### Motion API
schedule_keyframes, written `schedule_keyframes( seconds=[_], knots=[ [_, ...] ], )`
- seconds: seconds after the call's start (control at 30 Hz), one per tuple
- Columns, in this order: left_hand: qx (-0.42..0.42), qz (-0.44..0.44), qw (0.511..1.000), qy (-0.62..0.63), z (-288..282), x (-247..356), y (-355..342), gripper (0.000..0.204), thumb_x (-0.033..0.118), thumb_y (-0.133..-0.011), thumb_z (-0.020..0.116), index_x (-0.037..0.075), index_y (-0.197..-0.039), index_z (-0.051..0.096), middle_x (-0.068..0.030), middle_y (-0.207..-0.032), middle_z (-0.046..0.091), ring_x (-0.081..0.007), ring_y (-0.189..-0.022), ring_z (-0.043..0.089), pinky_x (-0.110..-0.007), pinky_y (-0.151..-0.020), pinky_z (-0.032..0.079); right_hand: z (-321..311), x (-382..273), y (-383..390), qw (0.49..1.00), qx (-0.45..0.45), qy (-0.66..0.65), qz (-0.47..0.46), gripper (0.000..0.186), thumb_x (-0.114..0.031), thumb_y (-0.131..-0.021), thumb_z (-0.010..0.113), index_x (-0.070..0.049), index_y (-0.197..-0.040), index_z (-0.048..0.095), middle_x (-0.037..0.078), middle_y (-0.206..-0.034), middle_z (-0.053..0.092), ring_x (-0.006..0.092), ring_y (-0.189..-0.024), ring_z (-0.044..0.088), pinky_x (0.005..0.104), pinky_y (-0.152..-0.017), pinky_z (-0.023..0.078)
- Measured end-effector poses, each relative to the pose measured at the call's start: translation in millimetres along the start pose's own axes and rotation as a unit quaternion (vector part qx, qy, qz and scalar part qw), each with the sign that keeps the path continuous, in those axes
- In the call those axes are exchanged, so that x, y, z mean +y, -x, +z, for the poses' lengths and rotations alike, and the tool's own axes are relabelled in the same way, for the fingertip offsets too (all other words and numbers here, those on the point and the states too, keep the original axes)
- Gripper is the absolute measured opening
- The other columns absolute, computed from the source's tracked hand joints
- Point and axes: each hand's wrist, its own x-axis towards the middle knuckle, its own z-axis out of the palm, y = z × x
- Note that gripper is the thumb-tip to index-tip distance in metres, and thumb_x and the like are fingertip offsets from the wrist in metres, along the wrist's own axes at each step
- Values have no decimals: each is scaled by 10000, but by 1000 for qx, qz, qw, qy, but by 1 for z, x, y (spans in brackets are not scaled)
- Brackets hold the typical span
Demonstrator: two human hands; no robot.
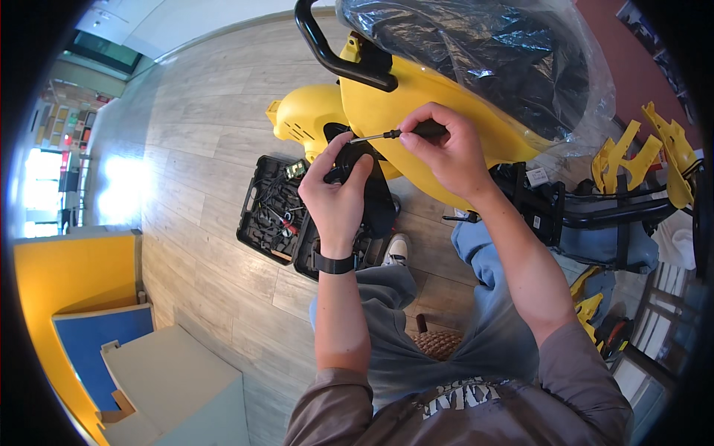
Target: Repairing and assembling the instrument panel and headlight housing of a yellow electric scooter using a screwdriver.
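Note:
My right hand (450,152) grips a screwdriver (390,134) by its dark handle, with the thin metal shaft pointing left. The shaft's tip comes close to my left fingertips; whether it sits in a screw is too small to tell. My left hand (333,195) is closed around a black part (381,199), thumb and fingers on its upper end. Just beyond both hands stands a large yellow machine body (416,100), a rounded vented yellow housing (306,111) at its left. A curved black handle (327,52) rises from its far side.
An open black tool case (256,223) with assorted tools lies on the wooden floor below my left hand. Clear plastic film (513,67) covers the machine's dark top. Yellow brackets (625,156) and black tubes (610,215) are at right. A grey box (175,372) stands at lower left.

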Motion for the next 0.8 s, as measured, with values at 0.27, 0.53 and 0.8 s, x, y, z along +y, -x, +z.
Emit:
schedule_keyframes(
  seconds=[0.27, 0.53, 0.8],
  knots=[
    [2, 3, 1000, -6, 0, -4, 0, 354, 5, -773, 757, 1, -1123, 705, -49, -900, 701, -76, -772, 627, -229, -732, 507, 0, 1, 0, 1000, 0, 12, -3, 63, -23, -870, 681, -8, -922, 649, 10, -869, 661, 58, -804, 615, 222, -724, 516],
    [0, 75, 988, -131, -2, -7, -1, 378, 9, -769, 765, 7, -1142, 702, -55, -902, 708, -78, -773, 617, -224, -732, 501, -1, 0, 0, 999, -4, 49, -20, 65, -37, -867, 683, -13, -921, 656, 19, -880, 679, 60, -789, 621, 223, -699, 520],
    [-7, 122, 980, -156, 0, -5, -1, 370, 18, -756, 765, 30, -1121, 707, -68, -885, 685, -115, -748, 616, -245, -696, 489, -1, 2, 1, 990, 33, 125, -53, 133, -132, -891, 699, -35, -967, 648, 26, -850, 682, 57, -696, 596, 224, -602, 478]
  ],
)
